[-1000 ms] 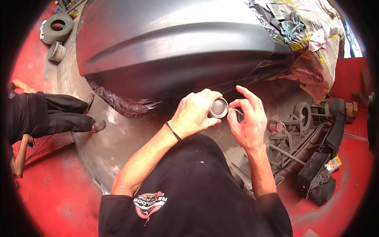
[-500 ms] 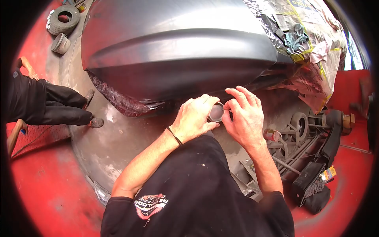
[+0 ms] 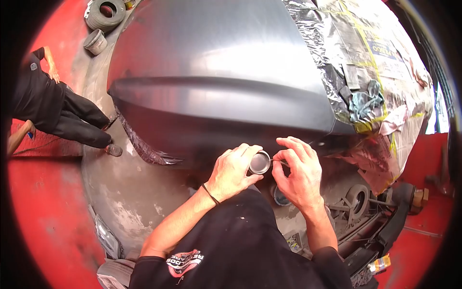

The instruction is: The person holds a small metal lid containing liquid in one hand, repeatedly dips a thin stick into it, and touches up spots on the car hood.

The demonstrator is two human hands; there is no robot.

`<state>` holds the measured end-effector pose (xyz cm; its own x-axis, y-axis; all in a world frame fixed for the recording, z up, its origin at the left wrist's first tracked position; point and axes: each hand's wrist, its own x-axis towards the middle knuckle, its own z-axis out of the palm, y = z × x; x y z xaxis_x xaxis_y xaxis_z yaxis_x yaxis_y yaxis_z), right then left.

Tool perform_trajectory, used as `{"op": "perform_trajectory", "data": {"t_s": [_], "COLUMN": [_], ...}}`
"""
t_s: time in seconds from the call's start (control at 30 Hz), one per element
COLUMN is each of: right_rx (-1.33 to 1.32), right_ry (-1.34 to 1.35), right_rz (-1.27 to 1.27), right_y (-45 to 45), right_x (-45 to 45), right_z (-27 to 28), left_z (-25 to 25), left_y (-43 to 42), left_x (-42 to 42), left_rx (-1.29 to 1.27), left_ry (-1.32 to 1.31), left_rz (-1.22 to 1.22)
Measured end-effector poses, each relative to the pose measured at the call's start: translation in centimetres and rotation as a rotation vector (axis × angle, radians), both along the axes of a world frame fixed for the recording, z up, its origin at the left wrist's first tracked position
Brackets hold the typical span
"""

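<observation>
Gripping round grey pale-rimmed cup (image 3: 260, 163): left hand (image 3: 233, 169) | right hand (image 3: 301, 172): pinching thin stick-like piece (image 3: 275, 160) just beside cup's right rim | cup: near side of broad smooth grey car hood (image 3: 216, 91)

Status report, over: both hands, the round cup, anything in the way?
Left hand gripping round cup. Right hand pinching thin piece beside cup's rim, exact item unclear. No obstruction seen at hands; grey car panel just beyond.
</observation>
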<state>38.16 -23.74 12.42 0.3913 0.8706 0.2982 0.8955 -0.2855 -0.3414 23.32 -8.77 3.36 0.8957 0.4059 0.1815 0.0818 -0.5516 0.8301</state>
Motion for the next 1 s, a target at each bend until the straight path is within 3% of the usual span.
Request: {"op": "perform_trajectory", "data": {"t_s": [0.4, 1.0], "right_rx": [0.085, 0.083], "right_ry": [0.208, 0.466], "right_rz": [0.053, -0.008], "right_y": [-0.9, -2.6], "right_x": [7.8, 7.0], "right_z": [-0.4, -2.0], "left_z": [2.5, 1.7], "left_y": [-1.0, -1.5], "left_x": [6.0, 3.6], "left_rx": [-0.01, -0.02], "left_ry": [-0.036, -0.021], "left_rz": [0.139, 0.168]}}
